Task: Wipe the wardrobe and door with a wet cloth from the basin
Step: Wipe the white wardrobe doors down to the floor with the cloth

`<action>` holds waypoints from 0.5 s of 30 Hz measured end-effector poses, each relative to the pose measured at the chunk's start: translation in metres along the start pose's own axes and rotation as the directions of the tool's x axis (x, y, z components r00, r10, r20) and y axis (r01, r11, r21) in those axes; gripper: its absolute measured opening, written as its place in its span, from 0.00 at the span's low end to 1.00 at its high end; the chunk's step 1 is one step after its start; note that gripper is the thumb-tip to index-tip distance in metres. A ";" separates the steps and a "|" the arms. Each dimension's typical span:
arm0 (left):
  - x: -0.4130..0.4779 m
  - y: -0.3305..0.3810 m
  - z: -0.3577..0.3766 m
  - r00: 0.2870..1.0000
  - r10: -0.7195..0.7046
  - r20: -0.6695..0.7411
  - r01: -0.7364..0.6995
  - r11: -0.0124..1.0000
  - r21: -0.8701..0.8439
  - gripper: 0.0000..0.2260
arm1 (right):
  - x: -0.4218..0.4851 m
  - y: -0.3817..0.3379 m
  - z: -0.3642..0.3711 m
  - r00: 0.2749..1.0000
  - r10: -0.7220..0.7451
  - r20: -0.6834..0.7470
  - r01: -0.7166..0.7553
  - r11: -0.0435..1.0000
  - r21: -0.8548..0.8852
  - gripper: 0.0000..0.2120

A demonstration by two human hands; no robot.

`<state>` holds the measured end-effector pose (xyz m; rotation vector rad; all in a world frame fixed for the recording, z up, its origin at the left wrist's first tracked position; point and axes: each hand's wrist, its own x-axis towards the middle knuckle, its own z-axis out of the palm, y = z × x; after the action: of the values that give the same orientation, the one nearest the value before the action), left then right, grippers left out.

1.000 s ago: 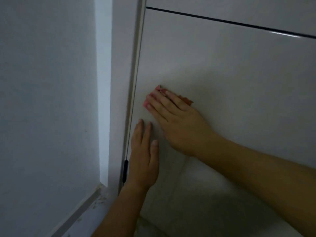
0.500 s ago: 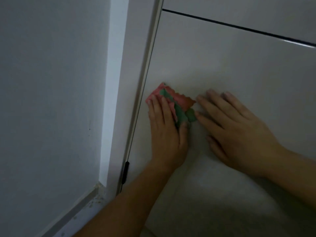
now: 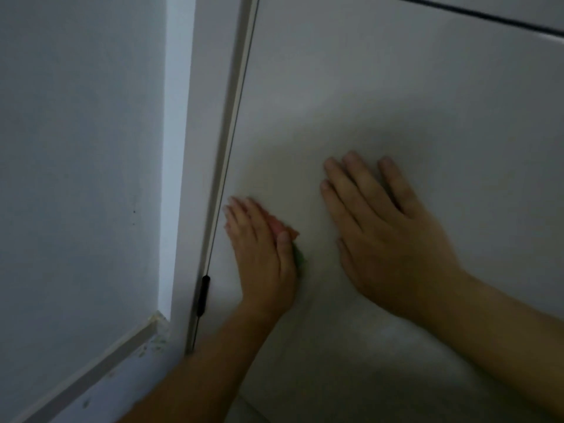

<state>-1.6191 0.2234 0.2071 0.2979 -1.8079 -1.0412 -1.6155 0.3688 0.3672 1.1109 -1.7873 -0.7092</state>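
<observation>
Though the light is dim, the near part is plain enough: your left hand (image 3: 262,254) lies flat on the cloth (image 3: 282,228), its fingers (image 3: 244,221) straight and close together, pressing rather than gripping. Only a pink corner and a green edge of the cloth show beside the thumb. That puts the cloth low on the white panel (image 3: 396,102), just right of the black hinge (image 3: 203,296) and the frame (image 3: 207,117). Your right hand (image 3: 384,236) rests a little farther up and to the right, apart from the cloth, fingers straight on the bare panel and holding nothing.

I judge you are mid-wipe. The strip by the hinge is under the cloth, but no wet streak shows, so I cannot tell how much is done. Farther up, the panel runs to a dark seam (image 3: 473,16) with more white surface beyond, probably yet to be covered. I cannot tell whether this is the wardrobe or the door, and the basin is out of view.
</observation>
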 end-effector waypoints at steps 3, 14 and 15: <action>0.050 0.027 -0.008 0.973 0.228 -0.026 -0.229 0.973 -0.040 0.31 | -0.002 -0.010 0.004 1.000 0.004 0.016 -0.004 1.000 0.012 0.33; 0.062 0.023 -0.012 0.931 0.364 -0.040 -0.365 0.930 -0.042 0.29 | -0.004 -0.009 0.010 0.997 0.031 -0.067 -0.027 0.998 0.052 0.31; 0.079 0.035 -0.014 0.904 0.425 -0.037 -0.426 0.905 -0.005 0.29 | -0.003 -0.009 0.009 0.996 0.043 -0.077 -0.037 0.997 0.069 0.31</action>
<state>-1.6365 0.1893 0.2858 -0.0895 -1.7297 -0.7313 -1.6193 0.3683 0.3551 1.1293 -1.7734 -0.5775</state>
